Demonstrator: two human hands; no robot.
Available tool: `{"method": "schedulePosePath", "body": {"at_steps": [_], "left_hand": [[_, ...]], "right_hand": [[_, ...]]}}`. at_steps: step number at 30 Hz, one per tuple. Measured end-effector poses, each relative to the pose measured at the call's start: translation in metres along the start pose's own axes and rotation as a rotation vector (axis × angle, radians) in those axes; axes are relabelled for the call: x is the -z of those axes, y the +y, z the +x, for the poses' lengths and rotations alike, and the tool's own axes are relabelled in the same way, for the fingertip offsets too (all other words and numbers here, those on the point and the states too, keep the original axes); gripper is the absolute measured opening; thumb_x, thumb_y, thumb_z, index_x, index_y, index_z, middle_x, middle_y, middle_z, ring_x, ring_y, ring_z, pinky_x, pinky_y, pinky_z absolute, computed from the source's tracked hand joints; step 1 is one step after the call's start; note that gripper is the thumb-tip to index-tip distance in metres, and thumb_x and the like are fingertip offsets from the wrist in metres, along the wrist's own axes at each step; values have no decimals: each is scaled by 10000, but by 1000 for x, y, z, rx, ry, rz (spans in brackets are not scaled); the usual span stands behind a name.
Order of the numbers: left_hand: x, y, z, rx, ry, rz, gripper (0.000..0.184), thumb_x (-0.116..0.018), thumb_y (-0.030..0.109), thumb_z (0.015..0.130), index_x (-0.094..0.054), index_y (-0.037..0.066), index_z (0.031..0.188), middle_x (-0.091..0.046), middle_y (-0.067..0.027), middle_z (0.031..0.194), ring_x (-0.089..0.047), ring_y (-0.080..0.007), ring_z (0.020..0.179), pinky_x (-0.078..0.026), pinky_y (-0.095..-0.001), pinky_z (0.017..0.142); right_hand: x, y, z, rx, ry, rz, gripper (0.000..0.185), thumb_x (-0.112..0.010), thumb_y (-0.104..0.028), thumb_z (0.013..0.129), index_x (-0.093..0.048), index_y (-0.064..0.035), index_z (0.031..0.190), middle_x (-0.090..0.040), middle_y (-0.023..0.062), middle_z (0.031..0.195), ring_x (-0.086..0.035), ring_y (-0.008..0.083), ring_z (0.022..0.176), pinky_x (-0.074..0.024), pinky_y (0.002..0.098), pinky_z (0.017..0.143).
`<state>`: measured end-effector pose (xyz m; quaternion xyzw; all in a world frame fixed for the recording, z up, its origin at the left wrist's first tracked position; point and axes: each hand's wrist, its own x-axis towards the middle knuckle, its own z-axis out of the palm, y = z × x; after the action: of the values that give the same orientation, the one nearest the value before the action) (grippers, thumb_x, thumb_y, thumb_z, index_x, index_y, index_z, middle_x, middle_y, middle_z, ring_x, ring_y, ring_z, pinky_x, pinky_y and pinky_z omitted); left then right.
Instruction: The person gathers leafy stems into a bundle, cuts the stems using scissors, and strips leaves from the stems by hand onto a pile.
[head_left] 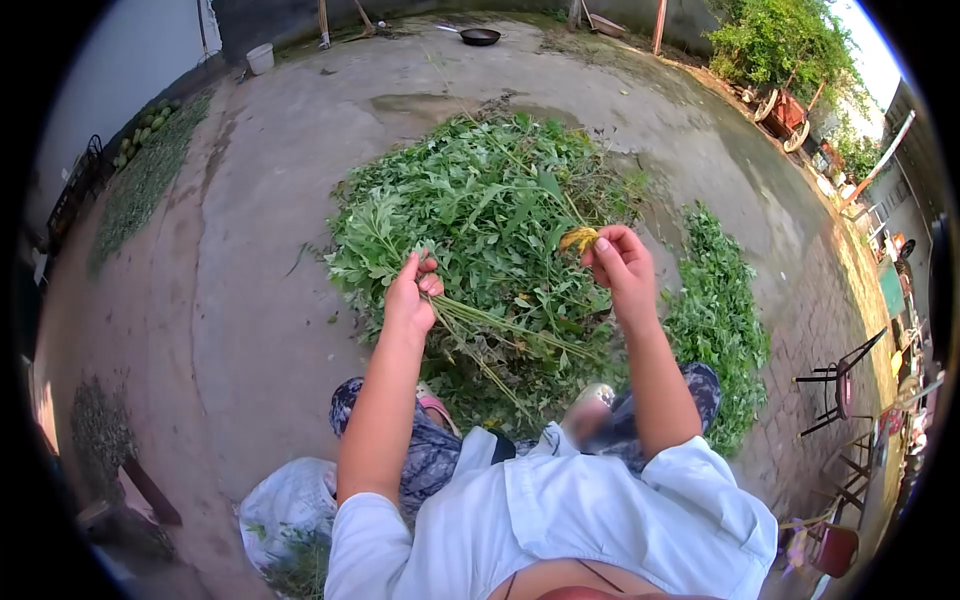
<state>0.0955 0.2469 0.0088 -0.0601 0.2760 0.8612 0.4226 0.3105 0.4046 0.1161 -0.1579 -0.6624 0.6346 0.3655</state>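
My left hand [412, 292] is closed round a bunch of leafy green stems [480, 318]. Their leaves fan out above the fist, and the bare stalks point down to the right. Between the thumb and fingers of my right hand [624, 268] is a yellow withered leaf [578, 239], at the right side of the heap. Under and beyond both hands lies a large heap of cut green plants [470, 190] on the concrete, with some brownish, wilted stalks [600, 190] along its right side.
A second pile of greens [715, 320] lies to the right. Near my left leg is a white sack [290, 510]. A chair [842, 385] stands at far right. Farther off are a black pan [480, 37], a white bucket [260, 58] and several melons [150, 128].
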Motion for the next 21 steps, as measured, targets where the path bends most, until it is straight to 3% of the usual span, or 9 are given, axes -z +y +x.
{"method": "schedulePosePath", "body": {"at_steps": [3,4,8,10,11,13,15,18,21], "left_hand": [[-4,-3,-15,98,-56,7,213,-422,213,911,-489,34,1005,-545,-72,788,-358,-86,515,-315,-226,464],[-10,-5,-24,114,-124,52,236,-407,225,915,-475,46,1052,-572,-108,877,-417,-99,558,-367,-236,498],[-26,-6,-38,132,-228,132,293,-415,198,904,-447,63,1163,-572,-110,990,-523,-133,695,-448,-258,603],[-31,-4,-43,122,-282,172,309,-427,180,894,-444,53,1176,-561,-92,992,-500,-114,684,-438,-244,597],[-33,-4,-44,117,-338,213,327,-439,162,884,-441,44,1189,-551,-74,994,-478,-96,674,-428,-231,592],[-36,-5,-48,90,-408,216,345,-462,130,867,-439,41,1200,-536,-42,975,-437,-79,647,-393,-218,567],[-40,-6,-52,61,-402,170,296,-536,142,838,-514,26,1110,-523,-1,835,-393,-70,601,-345,-218,538],[-46,-7,-53,3,-318,254,257,-570,162,823,-562,23,1039,-491,12,777,-388,-63,583,-332,-218,519],[-40,-10,-44,2,-316,287,278,-543,211,851,-538,26,1058,-465,19,826,-362,-57,573,-337,-207,519]], "right_hand": [[-12,7,-5,15,-18,-32,90,-509,-101,855,-496,-28,906,-576,18,712,-391,4,520,-298,153,459],[-18,11,-6,60,-2,-101,88,-512,-94,853,-500,-23,903,-576,12,707,-417,10,546,-319,159,480],[-35,25,-13,188,21,-371,76,-539,-86,833,-525,-15,857,-564,9,667,-487,49,582,-378,197,514],[-44,29,-17,246,33,-559,73,-565,-91,806,-540,-28,832,-549,46,646,-504,109,537,-396,232,502],[-48,28,-19,360,22,-716,69,-576,-93,788,-545,-45,826,-559,63,676,-533,174,551,-419,260,508],[-58,28,-21,506,-11,-859,74,-591,-89,759,-549,-60,813,-571,64,711,-555,221,602,-439,291,525],[-64,30,-21,577,-34,-889,77,-594,-86,749,-550,-65,809,-569,64,712,-559,229,624,-443,301,528],[-71,35,-24,656,-88,-905,87,-599,-80,732,-552,-71,804,-563,64,709,-562,238,649,-444,317,531],[-73,42,-25,675,-109,-869,73,-592,-75,750,-550,-63,810,-549,61,696,-554,211,618,-436,294,518]]}}
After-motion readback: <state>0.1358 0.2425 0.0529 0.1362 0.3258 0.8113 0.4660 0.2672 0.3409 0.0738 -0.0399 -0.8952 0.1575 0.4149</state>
